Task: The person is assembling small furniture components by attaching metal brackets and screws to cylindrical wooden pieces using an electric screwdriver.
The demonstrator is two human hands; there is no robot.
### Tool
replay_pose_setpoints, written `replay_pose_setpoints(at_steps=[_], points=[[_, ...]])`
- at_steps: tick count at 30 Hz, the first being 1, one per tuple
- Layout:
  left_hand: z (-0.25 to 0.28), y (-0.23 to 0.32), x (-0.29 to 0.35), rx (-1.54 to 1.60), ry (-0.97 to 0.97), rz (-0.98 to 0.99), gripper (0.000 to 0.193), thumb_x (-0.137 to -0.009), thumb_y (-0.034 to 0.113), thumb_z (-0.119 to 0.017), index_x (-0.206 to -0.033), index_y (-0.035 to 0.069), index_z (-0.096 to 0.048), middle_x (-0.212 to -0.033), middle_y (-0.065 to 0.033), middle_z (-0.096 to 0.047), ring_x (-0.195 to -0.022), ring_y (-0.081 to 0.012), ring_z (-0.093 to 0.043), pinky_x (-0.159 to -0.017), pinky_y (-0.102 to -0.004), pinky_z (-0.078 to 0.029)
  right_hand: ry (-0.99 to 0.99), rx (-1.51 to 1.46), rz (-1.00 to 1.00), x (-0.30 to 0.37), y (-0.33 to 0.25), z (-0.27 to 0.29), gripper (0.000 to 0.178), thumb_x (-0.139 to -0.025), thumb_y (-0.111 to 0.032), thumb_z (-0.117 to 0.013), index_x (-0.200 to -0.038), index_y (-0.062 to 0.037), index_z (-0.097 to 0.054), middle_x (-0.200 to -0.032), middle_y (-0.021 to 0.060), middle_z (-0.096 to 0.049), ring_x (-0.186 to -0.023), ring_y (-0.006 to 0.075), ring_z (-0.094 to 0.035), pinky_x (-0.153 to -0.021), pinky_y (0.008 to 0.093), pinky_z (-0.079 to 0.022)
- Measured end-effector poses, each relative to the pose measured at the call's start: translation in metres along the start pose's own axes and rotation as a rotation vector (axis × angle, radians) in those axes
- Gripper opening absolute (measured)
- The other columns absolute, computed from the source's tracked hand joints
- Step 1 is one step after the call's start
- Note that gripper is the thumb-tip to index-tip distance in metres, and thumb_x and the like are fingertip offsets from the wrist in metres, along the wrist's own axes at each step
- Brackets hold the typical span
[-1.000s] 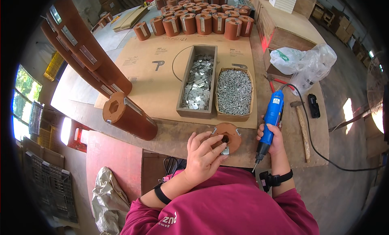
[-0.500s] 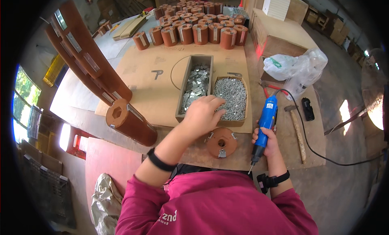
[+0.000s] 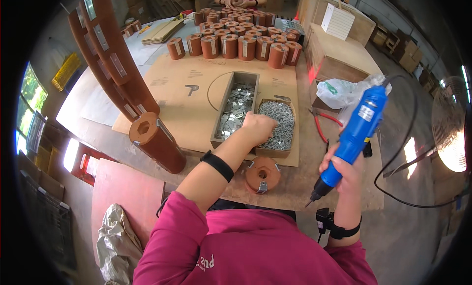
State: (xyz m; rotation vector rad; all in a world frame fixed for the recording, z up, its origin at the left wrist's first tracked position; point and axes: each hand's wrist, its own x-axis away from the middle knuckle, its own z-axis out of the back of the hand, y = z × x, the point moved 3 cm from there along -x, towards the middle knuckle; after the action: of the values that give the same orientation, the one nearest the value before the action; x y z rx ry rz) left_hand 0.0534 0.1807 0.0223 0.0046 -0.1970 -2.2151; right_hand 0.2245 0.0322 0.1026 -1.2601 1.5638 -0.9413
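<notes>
My left hand reaches over the near left part of an open box of screws, fingers curled down into the silvery heap; whatever the fingertips pinch is hidden. Directly left of it stands a long grey tray of small flat metal plates. My right hand grips a blue electric screwdriver, its bit slanting down to the left past the table's front edge. Between the hands, near that edge, a brown cylinder stands upright, with a hole in its top and metal clips around the rim.
Tall brown stacked tubes and a leaning cylinder occupy the left. Brown cylinders crowd the back, where a co-worker's hands hold one. Red-handled pliers, a plastic bag and the screwdriver's cord lie right.
My left hand has shifted slightly right and down into the screws. My right hand has lifted the screwdriver and swung it rightward, closer to me. The co-worker's hands show more fully.
</notes>
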Motion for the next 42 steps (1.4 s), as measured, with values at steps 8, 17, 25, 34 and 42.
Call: replay_pose_setpoints(at_steps=[8,17,25,34,42], points=[[0.006,0.000,0.007,-0.038,0.157,0.004,0.020,-0.074,0.031,-0.063,-0.081,0.013,-0.059,-0.082,-0.0020,-0.062,-0.085,-0.0204,-0.059,-0.074,-0.0392,-0.039,-0.023,0.027,0.290,0.013,-0.044,-0.031,0.068,-0.067,0.000,-0.056,-0.127,0.0003,-0.025,-0.075,0.0126,-0.054,-0.060,0.0203,-0.058,-0.055,0.0313,-0.049],[0.002,0.003,0.010,-0.076,-0.009,0.058,0.022,-0.075,0.020,-0.059,-0.096,0.015,-0.060,-0.096,-0.0071,-0.060,-0.099,-0.0243,-0.054,-0.079,-0.0448,-0.037,-0.048,-0.069,0.395,0.018,-0.051,-0.045,0.070,-0.068,0.003,-0.053,-0.130,0.0003,-0.021,-0.078,0.0129,-0.053,-0.063,0.0207,-0.057,-0.059,0.0314,-0.049],[-0.002,-0.002,0.012,0.021,0.013,0.026,0.013,-0.075,0.023,-0.062,-0.085,0.016,-0.058,-0.091,-0.0025,-0.060,-0.096,-0.0236,-0.054,-0.076,-0.0473,-0.035,-0.048,-0.119,0.366,0.023,-0.047,-0.038,0.069,-0.068,0.002,-0.054,-0.129,0.0009,-0.021,-0.079,0.0131,-0.053,-0.063,0.0206,-0.057,-0.058,0.0322,-0.050],[0.006,0.009,0.005,-0.063,-0.195,0.081,0.029,-0.072,0.010,-0.058,-0.101,0.014,-0.059,-0.100,-0.0084,-0.061,-0.099,-0.0259,-0.055,-0.085,-0.0499,-0.032,-0.046,-0.176,0.386,0.026,-0.047,-0.031,0.070,-0.068,0.003,-0.055,-0.129,0.0003,-0.021,-0.078,0.0130,-0.053,-0.064,0.0215,-0.057,-0.059,0.0328,-0.050],[0.007,0.008,-0.003,-0.017,-0.223,0.082,0.032,-0.072,0.007,-0.055,-0.103,0.012,-0.057,-0.100,-0.0104,-0.061,-0.098,-0.0268,-0.056,-0.089,-0.0538,-0.025,-0.005,-0.137,0.338,0.025,-0.043,-0.025,0.068,-0.066,0.003,-0.055,-0.126,0.0005,-0.023,-0.073,0.0124,-0.054,-0.061,0.0210,-0.058,-0.058,0.0320,-0.049]])
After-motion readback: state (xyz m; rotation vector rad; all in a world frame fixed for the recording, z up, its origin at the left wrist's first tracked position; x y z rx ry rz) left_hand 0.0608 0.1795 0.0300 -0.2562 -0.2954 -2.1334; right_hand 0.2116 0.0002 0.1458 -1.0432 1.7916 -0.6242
